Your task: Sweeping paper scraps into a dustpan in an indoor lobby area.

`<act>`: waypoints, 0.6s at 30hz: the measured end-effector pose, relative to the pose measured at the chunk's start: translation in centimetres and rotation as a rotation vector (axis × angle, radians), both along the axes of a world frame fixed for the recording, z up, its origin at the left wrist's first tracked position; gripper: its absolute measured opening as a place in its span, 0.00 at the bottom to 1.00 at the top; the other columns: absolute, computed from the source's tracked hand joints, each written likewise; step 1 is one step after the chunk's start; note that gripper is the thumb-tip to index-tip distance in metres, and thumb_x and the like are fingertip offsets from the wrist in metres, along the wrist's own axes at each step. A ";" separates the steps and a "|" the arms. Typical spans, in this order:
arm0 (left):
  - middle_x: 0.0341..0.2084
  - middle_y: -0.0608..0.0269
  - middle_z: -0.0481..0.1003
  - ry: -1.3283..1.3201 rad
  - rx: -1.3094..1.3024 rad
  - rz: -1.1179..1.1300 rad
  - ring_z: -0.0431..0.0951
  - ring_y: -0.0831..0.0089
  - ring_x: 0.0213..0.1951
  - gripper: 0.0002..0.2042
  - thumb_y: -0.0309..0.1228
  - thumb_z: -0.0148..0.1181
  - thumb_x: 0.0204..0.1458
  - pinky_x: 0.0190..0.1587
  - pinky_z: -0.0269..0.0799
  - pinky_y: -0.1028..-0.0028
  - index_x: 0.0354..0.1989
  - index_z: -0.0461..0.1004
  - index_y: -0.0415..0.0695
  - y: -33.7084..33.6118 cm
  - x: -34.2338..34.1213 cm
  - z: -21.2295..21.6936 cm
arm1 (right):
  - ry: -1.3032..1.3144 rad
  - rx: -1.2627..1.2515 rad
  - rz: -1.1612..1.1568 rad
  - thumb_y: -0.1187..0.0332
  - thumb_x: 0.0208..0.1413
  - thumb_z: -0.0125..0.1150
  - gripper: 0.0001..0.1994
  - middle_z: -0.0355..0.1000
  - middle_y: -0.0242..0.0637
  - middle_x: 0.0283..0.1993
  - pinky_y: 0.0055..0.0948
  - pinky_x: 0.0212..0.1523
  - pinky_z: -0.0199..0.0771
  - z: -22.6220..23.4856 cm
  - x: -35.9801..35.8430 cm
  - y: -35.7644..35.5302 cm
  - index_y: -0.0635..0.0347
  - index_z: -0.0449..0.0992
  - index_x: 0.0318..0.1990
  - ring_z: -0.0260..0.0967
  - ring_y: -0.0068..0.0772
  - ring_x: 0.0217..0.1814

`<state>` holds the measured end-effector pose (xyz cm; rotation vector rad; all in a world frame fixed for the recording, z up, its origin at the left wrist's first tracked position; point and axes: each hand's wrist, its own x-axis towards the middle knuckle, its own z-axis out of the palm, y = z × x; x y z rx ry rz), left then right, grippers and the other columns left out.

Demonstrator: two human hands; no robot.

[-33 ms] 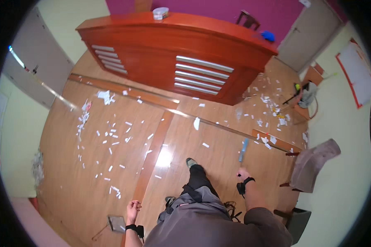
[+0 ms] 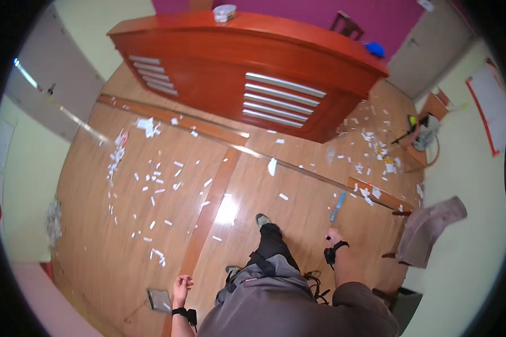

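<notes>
My right hand [image 2: 334, 236] is closed, held out over the floor at the right, with a dark handle end showing at the fist. Just beyond it is the blue head of a broom [image 2: 338, 206], seen steeply from above; most of its handle is hidden by the hand. My left hand [image 2: 181, 285] hangs at the lower left with loosely bent fingers and nothing visible in it. Beside that hand, a grey dustpan [image 2: 159, 300] lies on the floor, its thin handle running toward the lower left. White paper scraps [image 2: 152, 224] are scattered over the wooden floor.
A red-brown wooden counter [image 2: 208, 67] stands ahead, carrying a tub [image 2: 224, 13] and a blue item [image 2: 375, 49]. A raised metal-edged strip [image 2: 298, 167] crosses the floor. An upholstered chair [image 2: 427, 233] and a bag [image 2: 427, 132] are at the right. Larger paper pieces [image 2: 148, 127] lie far left.
The whole view has shifted slightly, so the counter and floor sit a little further right. The broom head has moved a little with it. Both hands keep nearly the same pose.
</notes>
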<state>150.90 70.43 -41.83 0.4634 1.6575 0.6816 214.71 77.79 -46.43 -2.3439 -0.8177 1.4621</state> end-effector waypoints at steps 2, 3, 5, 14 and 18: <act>0.27 0.65 0.71 0.073 -0.082 0.045 0.71 0.77 0.24 0.09 0.36 0.45 0.51 0.24 0.65 0.79 0.31 0.66 0.44 -4.9 0.9 0.5 | -0.088 0.064 0.211 0.69 0.43 0.43 0.10 0.56 0.30 0.11 0.27 0.11 0.49 -1.5 1.9 3.7 0.56 0.60 0.13 0.52 0.26 0.11; 0.27 0.64 0.71 0.110 -0.128 0.074 0.72 0.76 0.24 0.09 0.36 0.45 0.51 0.24 0.65 0.79 0.31 0.66 0.44 -7.4 1.0 0.3 | -0.122 0.111 0.314 0.69 0.42 0.43 0.10 0.56 0.31 0.11 0.28 0.11 0.50 -3.0 2.0 6.4 0.56 0.60 0.12 0.53 0.27 0.11; 0.30 0.63 0.71 0.014 -0.356 0.167 0.72 0.74 0.27 0.08 0.35 0.44 0.51 0.26 0.65 0.77 0.32 0.66 0.44 -9.7 4.7 3.6 | -0.058 0.021 0.266 0.70 0.41 0.44 0.09 0.57 0.33 0.12 0.28 0.12 0.51 -6.1 1.7 10.3 0.56 0.61 0.13 0.54 0.28 0.12; 0.36 0.62 0.71 -0.039 -0.584 0.378 0.72 0.70 0.34 0.18 0.44 0.46 0.50 0.33 0.66 0.72 0.40 0.68 0.42 -16.9 17.0 13.3 | 0.176 -0.390 0.109 0.74 0.36 0.49 0.03 0.66 0.43 0.18 0.30 0.15 0.59 -15.5 -18.9 26.6 0.61 0.69 0.18 0.63 0.36 0.18; 0.33 0.62 0.71 0.024 -0.570 0.441 0.72 0.71 0.33 0.17 0.43 0.45 0.50 0.31 0.66 0.73 0.38 0.68 0.42 -15.7 19.0 13.8 | 0.285 -0.270 0.366 0.69 0.44 0.45 0.10 0.67 0.44 0.18 0.31 0.13 0.62 -12.8 -29.1 30.0 0.70 0.68 0.26 0.66 0.34 0.18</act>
